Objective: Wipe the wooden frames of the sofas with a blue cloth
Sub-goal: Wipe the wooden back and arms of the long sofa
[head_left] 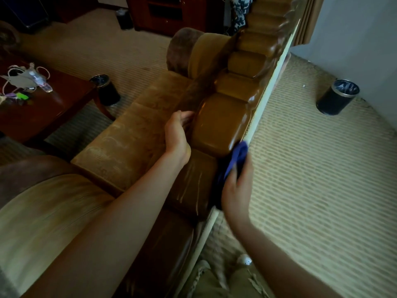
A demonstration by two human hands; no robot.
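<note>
Cloth (236,157), blue, bunched in right hand (236,190), fingers curled round it, pressed to the back edge of the sofa's glossy wooden frame (221,123). Left hand (177,134) rests on the frame's front side by the cushions, fingers look relaxed, partly hidden. Dark bench (53,106) with clutter at left; black bin (337,97) on carpet at right.

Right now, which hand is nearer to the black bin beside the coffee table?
Left. The left hand rests on the sofa back, on the side of the black bin; the right hand is behind the sofa.
</note>
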